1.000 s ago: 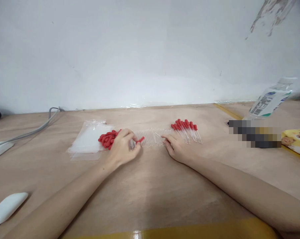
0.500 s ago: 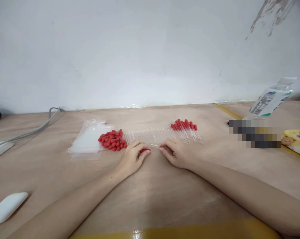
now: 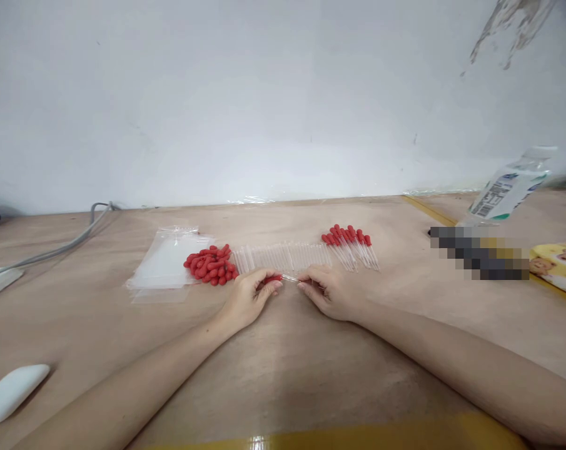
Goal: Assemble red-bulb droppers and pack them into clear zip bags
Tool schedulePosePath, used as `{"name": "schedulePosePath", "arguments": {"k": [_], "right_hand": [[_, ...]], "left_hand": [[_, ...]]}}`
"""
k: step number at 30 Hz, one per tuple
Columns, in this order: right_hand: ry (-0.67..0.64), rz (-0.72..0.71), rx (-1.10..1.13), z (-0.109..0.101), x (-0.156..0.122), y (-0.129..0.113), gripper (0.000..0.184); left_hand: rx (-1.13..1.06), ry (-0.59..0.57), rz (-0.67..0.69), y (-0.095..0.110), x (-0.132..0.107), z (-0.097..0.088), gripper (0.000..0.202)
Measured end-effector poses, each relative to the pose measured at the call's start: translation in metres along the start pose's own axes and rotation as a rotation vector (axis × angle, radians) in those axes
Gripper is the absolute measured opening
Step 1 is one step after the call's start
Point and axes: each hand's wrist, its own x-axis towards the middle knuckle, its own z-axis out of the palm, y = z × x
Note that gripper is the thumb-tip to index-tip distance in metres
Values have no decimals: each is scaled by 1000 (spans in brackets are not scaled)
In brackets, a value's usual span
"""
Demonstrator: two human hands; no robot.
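Observation:
My left hand (image 3: 254, 292) is closed, pinching a red rubber dropper bulb (image 3: 275, 278) between thumb and fingers. Opposite it, my right hand (image 3: 327, 289) pinches a clear dropper tube (image 3: 289, 278), whose end meets the bulb's open end; how deep it sits inside I cannot tell. Behind both hands lies a row of clear tubes (image 3: 277, 256), side by side. A heap of loose red bulbs (image 3: 211, 265) rests just left of my left hand. Beyond my right hand are several droppers (image 3: 351, 244) with red bulbs fitted on clear tubes.
Clear plastic zip bags (image 3: 163, 259) are stacked left of the bulbs. A grey cable (image 3: 71, 244) and a white rounded object (image 3: 15, 394) lie farther left. On the right stand a tilted plastic bottle (image 3: 508, 190) and a yellow packet (image 3: 559, 269). A white wall (image 3: 264, 100) backs the table.
The gap between bulb and tube has closed: the tube's end, apart from the bulb before, now meets it. Both hands have barely moved.

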Motion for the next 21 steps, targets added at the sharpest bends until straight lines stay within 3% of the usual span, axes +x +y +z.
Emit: {"name": "schedulePosePath", "arguments": {"k": [7,12,18,21], "right_hand": [[-103,-11,51,-2,3,11,19],[-154,-86,-18,-6,6,19,18],[11,-206,-324,4,0,20,23],[51,-252,-354,8,-1,19,25]], "left_hand": [[-103,-58,7,-2,-2,1,17],[-26,-136,28,1,-5,0,20],[135,-105,93,4,-4,-1,15],[147,-91,121,3,-3,-2,14]]}}
